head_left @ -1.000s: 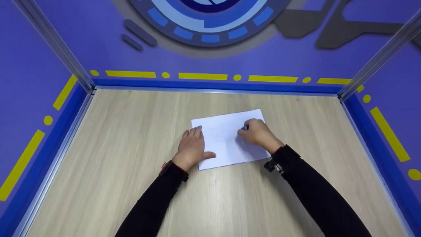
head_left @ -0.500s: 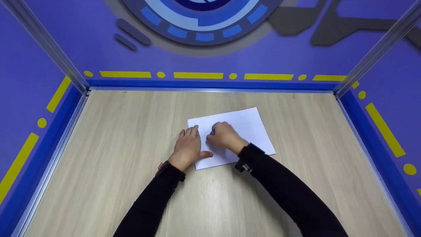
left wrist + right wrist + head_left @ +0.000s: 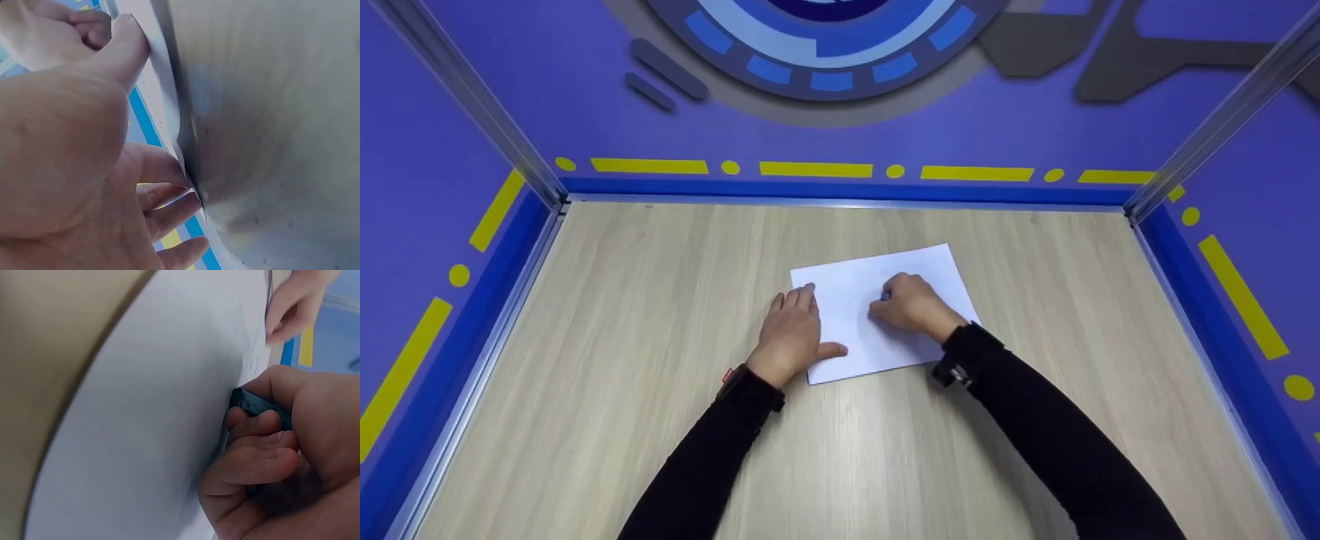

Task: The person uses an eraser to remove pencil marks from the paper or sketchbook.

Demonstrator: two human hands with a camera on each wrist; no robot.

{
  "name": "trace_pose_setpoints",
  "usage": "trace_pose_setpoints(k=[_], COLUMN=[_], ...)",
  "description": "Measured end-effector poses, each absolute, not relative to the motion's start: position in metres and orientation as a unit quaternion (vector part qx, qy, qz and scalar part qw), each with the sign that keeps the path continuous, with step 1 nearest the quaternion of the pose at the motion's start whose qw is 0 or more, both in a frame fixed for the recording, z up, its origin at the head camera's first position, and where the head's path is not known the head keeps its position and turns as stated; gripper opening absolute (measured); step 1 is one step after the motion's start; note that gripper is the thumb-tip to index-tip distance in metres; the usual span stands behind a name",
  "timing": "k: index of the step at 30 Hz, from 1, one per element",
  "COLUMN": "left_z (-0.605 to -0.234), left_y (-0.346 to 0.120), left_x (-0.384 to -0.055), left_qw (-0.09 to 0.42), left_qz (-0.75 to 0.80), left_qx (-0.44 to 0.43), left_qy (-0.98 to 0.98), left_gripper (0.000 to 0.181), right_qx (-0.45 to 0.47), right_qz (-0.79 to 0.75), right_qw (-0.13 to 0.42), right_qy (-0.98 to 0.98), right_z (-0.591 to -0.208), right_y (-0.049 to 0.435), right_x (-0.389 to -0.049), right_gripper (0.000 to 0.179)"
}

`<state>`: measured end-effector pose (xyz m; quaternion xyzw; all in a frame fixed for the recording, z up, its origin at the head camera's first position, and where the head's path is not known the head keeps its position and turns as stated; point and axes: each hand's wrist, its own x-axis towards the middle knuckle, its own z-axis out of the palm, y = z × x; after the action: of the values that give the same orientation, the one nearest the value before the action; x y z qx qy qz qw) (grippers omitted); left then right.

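Observation:
A white sheet of paper (image 3: 870,351) with faint grey marks lies slightly askew on the table. My left hand (image 3: 791,336) lies flat over its left edge, fingers extended and thumb spread out onto the sheet. Over the right half of the paper is my right hand (image 3: 915,304), fingers curled. Between its thumb and fingers it pinches a small blue eraser-like block (image 3: 261,408), whose dark end meets the paper in the right wrist view. Most of the block is hidden by the fingers.
The light wood-grain table (image 3: 660,300) is bounded by a metal rail (image 3: 840,202) at the back. Purple-blue panels (image 3: 847,139) with yellow dashes stand behind and on both sides. Dark specks dot the surface in the left wrist view.
My right hand swept left across the paper with the block, close to the left hand, then came partway back right. The left hand stays on the sheet's left edge.

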<state>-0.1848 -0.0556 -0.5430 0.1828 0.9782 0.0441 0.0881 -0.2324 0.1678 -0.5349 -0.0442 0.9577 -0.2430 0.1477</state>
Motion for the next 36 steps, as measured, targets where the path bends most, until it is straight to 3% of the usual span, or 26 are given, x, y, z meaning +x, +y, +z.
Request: trace_pose_setpoints(k=[10,17,29,36], left_z=[-0.547,-0.547,-0.543,-0.539], left_y=[-0.055,-0.054,-0.055,-0.053], left_x=[-0.185,-0.186,-0.183,-0.182], left_qw=[0.087,0.080,0.092,0.086], left_qz=[0.060,0.062,0.060,0.058], left_qx=[0.184,0.187,0.177,0.174], left_qy=[0.977,0.977,0.978,0.979], left_gripper=[0.116,0.116,0.115,0.115], right_qx=[0.001,0.041,0.041,-0.012], right_qz=[-0.240,-0.229,-0.262,-0.274], right_qw=[0.168,0.171,0.157,0.138], right_qy=[0.956,0.957,0.951,0.952], right_z=[-0.531,-0.531,-0.533,-0.527], right_y=[0.239,0.263,0.257,0.219], right_x=[-0.229,-0.224,-0.221,-0.223], right_gripper=[0.031,0.035,0.031,0.040])
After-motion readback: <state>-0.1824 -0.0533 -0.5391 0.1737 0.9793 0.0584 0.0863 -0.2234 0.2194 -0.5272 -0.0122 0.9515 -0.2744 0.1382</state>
